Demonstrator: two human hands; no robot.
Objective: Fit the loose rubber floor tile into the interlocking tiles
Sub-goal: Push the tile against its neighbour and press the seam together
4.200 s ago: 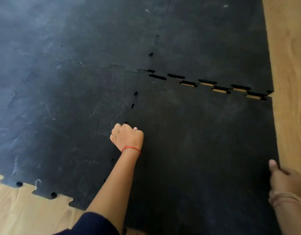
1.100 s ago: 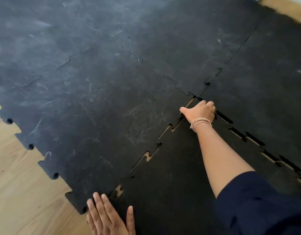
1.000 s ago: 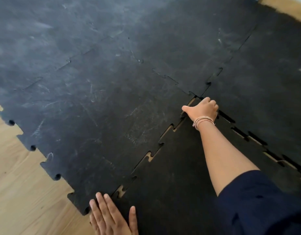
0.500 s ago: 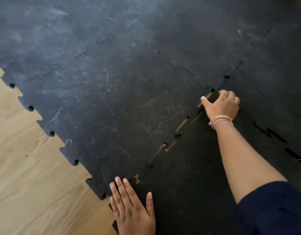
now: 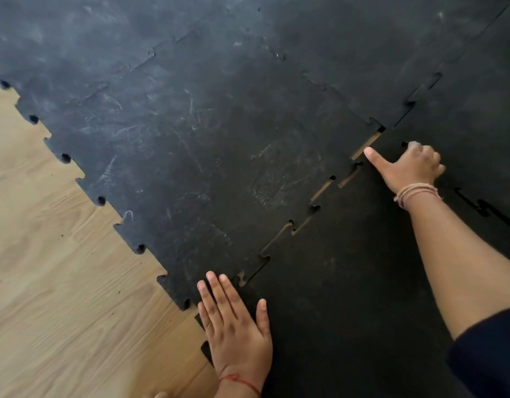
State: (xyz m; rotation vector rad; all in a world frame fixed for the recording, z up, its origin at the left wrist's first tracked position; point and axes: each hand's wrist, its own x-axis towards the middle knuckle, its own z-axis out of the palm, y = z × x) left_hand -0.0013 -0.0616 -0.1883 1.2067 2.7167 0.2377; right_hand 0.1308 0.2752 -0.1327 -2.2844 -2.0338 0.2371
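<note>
Loose tile (image 5: 348, 297) sits at the near right, its teeth only half meshed with the laid tiles (image 5: 205, 145) — wood still shows along the seam. Left hand (image 5: 236, 328) lies flat, fingers spread, on its near corner; right hand (image 5: 408, 168) is curled, thumb out, at the far corner. Next up, I'd guess — nudge it left and press the tabs home.

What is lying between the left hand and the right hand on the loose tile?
In the head view, only bare loose tile and its open toothed seam; wood floor shows through the gaps between left hand and right hand.
</note>
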